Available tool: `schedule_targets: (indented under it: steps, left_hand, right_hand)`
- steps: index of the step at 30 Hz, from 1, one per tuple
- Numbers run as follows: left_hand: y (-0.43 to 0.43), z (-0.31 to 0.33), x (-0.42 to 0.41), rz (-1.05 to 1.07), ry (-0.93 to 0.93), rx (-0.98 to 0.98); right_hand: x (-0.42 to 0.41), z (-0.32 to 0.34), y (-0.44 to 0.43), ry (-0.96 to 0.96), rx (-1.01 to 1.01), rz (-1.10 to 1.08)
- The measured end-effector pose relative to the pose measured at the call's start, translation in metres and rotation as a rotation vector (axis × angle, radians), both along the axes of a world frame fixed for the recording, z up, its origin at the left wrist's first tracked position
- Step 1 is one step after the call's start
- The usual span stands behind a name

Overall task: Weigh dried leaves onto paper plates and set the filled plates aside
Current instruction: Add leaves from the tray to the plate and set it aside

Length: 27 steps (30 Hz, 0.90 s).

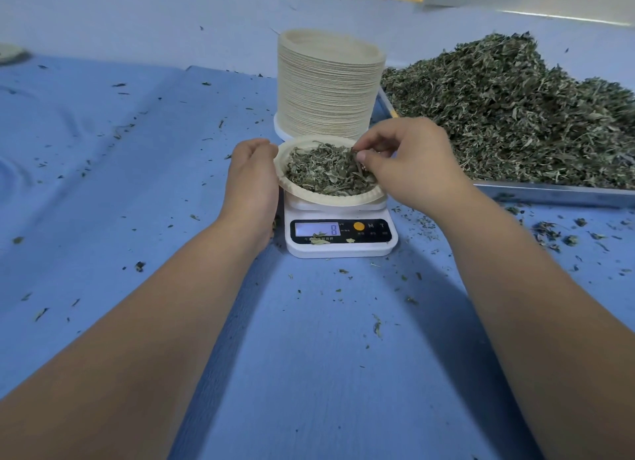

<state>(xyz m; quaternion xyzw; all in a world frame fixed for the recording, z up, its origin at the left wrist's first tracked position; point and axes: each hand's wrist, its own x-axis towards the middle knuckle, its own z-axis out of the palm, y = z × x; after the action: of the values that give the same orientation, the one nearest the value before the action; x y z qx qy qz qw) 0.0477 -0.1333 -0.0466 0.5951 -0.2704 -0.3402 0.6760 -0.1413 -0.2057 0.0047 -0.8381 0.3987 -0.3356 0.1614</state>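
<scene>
**Hands.** We find the right hand (409,164) over the right part of the paper plate (330,201), thumb and fingertips pinched on a small tuft of dried leaves (323,172). The left hand (252,181) lies along the plate's left side, fingers curled onto the rim and holding it.

**Governing relation.** The plate sits directly under the right fingertips, on the scale (340,246). The leaf heap (515,116) lies to that hand's right, on a metal tray (556,193), so the right hand is the nearer one for adding or returning leaves. The left hand is the nearer one to the open blue worktop (103,184) on the left. In our judgement a filled plate would go out that way. The plate is round and shows no long axis.

**Surroundings.** A tall plate stack (330,88) stands just behind the scale. Leaf crumbs are scattered over the worktop.

**Not established.**
- The display (318,228) shows an "8". The unit marks are too small to read, and leaf scraps lie on the panel just below it.
- Whether the pinch is dropping leaves or lifting them out cannot be told.
- The left fingertips beneath the rim are hidden.
- The tray runs out of view on the right.
</scene>
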Motion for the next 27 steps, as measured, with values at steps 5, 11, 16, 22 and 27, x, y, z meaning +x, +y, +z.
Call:
schedule_targets:
  steps: [5,11,16,22,27]
  left_hand:
    - [0.004,0.002,-0.001,-0.008,0.018,-0.026]
    - [0.005,0.002,-0.001,-0.028,0.018,-0.047]
    - [0.001,0.0,0.001,-0.012,0.01,-0.038]
    - [0.0,-0.001,0.001,0.01,0.011,-0.045]
    - [0.002,0.001,0.0,0.003,-0.012,-0.038]
  right_hand:
    - [0.002,0.003,0.005,-0.12,-0.04,-0.009]
    - [-0.013,0.003,-0.008,-0.38,-0.131,-0.133]
    - [-0.062,-0.009,-0.037,-0.328,-0.231,-0.439]
    - [-0.068,-0.019,-0.039,-0.132,-0.153,-0.422]
    - [-0.026,-0.01,-0.007,-0.056,-0.114,-0.134]
